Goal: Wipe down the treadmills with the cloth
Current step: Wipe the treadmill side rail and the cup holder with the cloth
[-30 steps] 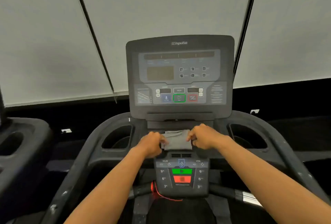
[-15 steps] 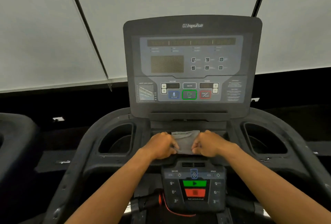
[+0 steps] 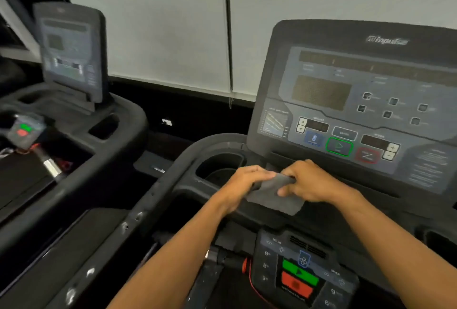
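A grey cloth [image 3: 274, 195] lies folded on the ledge below the console [image 3: 358, 101] of the treadmill in front of me. My left hand [image 3: 243, 182] grips the cloth's left end with fingers curled over it. My right hand [image 3: 309, 181] pinches the cloth's right end, thumb on top. Both hands sit close together just under the console's button row. Below them is the lower control pad [image 3: 299, 271] with green and red buttons.
A second treadmill [image 3: 74, 120] stands to the left, its console [image 3: 71, 46] upright and blurred. A cup holder [image 3: 220, 167] opens just left of my left hand. White blinds [image 3: 168, 24] hang behind both machines. A red safety cord [image 3: 249, 276] hangs by the lower pad.
The view has swung left and tilted, bringing the left treadmill into sight. My hands have closed in on each other, and the cloth between them looks more bunched and folded.
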